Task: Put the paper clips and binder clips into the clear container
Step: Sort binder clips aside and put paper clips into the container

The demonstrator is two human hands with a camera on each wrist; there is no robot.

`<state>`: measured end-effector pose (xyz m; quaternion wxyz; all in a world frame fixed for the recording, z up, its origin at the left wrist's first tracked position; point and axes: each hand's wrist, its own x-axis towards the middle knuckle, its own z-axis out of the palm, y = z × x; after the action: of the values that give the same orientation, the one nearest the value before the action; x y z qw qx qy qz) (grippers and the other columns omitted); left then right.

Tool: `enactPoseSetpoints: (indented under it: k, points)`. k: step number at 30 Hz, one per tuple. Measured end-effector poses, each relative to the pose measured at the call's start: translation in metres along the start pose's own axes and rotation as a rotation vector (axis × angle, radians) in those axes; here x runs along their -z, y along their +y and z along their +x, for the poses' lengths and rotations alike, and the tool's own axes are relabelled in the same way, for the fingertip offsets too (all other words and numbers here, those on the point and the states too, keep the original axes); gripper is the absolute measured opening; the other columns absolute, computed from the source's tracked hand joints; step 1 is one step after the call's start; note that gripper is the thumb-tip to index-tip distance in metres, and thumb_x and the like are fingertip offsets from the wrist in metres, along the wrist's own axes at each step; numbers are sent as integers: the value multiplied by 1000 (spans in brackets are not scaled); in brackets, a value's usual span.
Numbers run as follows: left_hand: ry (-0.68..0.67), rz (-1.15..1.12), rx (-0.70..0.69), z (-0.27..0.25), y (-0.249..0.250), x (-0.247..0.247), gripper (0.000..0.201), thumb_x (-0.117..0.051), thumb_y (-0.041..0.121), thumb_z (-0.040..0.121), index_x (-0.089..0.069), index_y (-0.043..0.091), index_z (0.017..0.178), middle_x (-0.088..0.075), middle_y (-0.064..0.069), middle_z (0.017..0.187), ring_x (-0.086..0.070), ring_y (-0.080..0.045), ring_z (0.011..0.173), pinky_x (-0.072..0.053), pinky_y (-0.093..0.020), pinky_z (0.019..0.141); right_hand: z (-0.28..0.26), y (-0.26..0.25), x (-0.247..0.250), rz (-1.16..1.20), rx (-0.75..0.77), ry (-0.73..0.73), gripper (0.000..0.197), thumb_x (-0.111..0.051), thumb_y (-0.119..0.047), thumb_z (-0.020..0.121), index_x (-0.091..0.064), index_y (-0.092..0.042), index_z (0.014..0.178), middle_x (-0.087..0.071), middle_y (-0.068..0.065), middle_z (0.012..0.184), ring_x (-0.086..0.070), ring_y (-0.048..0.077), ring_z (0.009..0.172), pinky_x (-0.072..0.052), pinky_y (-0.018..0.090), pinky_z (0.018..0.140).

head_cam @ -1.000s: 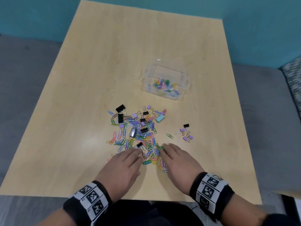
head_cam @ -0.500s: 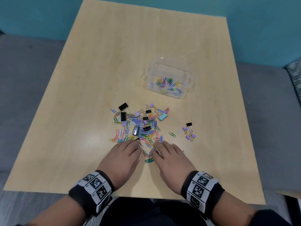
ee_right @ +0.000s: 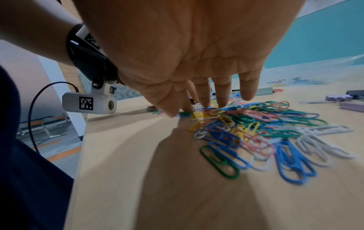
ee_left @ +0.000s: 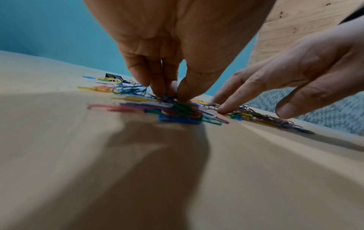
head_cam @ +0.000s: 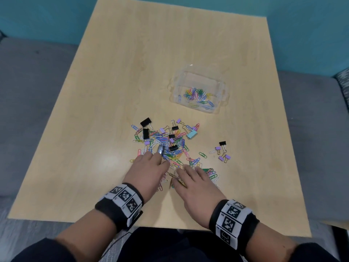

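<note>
A heap of coloured paper clips (head_cam: 166, 143) mixed with black, purple and light blue binder clips (head_cam: 145, 121) lies mid-table. The clear container (head_cam: 198, 92) stands beyond it to the right, with paper clips inside. My left hand (head_cam: 159, 160) is at the heap's near edge. In the left wrist view its fingers and thumb (ee_left: 173, 95) pinch together on a few paper clips (ee_left: 177, 109). My right hand (head_cam: 188, 168) lies beside it. Its straight fingers (ee_right: 208, 105) touch down on the clips (ee_right: 256, 133), holding nothing.
Three or so small binder clips (head_cam: 222, 151) lie apart to the right of the heap. The wooden table (head_cam: 113, 91) is bordered by grey seating and a teal wall. The table's near edge lies just behind my wrists.
My left hand has reached forward into the heap and its fingers have drawn together on clips. My right hand has shifted slightly left, leaving clips showing on its right side.
</note>
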<state>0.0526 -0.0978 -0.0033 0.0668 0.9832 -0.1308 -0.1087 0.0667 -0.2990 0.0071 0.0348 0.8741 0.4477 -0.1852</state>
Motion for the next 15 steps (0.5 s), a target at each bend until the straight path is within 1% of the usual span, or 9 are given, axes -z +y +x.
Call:
enactPoseSetpoints:
  k: [3, 5, 7, 9, 11, 12, 13, 15]
  points:
    - [-49, 21, -1, 6, 0, 6, 33, -75, 12, 54, -64, 19, 84, -55, -2, 77, -50, -27, 68, -41, -34, 57, -3, 6, -1, 29, -55, -17, 59, -28, -19, 74, -52, -10, 127, -49, 17, 135, -43, 42, 126, -39, 58, 99]
    - [-51, 11, 9, 11, -2, 6, 31, -76, 12, 54, -61, 19, 79, -55, -2, 77, -50, -26, 67, -41, -34, 56, -4, 8, -2, 42, -65, -19, 61, -25, -19, 73, -53, -10, 126, -50, 17, 134, -44, 42, 125, -40, 58, 98]
    - [-29, -19, 20, 14, -2, 7, 29, -77, 11, 54, -57, 18, 75, -55, -3, 78, -50, -27, 67, -42, -34, 56, -4, 8, -2, 45, -68, -3, 61, -25, -19, 73, -53, -11, 126, -50, 17, 134, -44, 42, 126, -39, 57, 99]
    - [10, -58, 0, 14, 0, 8, 26, -75, 13, 57, -56, 17, 74, -56, -4, 77, -51, -27, 67, -44, -35, 57, -3, 7, -1, 45, -74, 20, 60, -25, -18, 73, -53, -11, 126, -50, 17, 134, -43, 41, 126, -39, 57, 101]
    - [86, -108, -13, 9, -1, 12, 12, -64, 14, 66, -58, 16, 76, -56, -4, 75, -51, -28, 67, -46, -35, 57, -2, 6, 0, 47, -74, 45, 59, -26, -18, 75, -52, -10, 127, -50, 16, 134, -43, 40, 127, -37, 55, 102]
    - [140, -153, 6, 6, -5, 14, 8, -57, 14, 71, -60, 15, 78, -56, -4, 75, -51, -28, 67, -47, -37, 57, -2, 5, 1, 49, -67, 55, 58, -27, -18, 75, -51, -10, 127, -49, 15, 135, -42, 40, 128, -36, 55, 103]
    - [189, -203, 54, 0, -13, 15, 11, -53, 13, 74, -62, 14, 81, -58, -4, 75, -52, -29, 67, -48, -38, 59, -2, 5, 2, 48, -52, 62, 57, -28, -18, 76, -50, -9, 128, -48, 15, 136, -41, 39, 129, -36, 54, 104]
    - [239, -272, 230, -13, -37, 16, 13, -55, 14, 76, -64, 13, 86, -59, -6, 78, -53, -30, 71, -48, -39, 64, 0, 3, 3, 41, 5, 72, 57, -30, -19, 77, -47, -7, 130, -46, 14, 138, -39, 38, 131, -35, 51, 106]
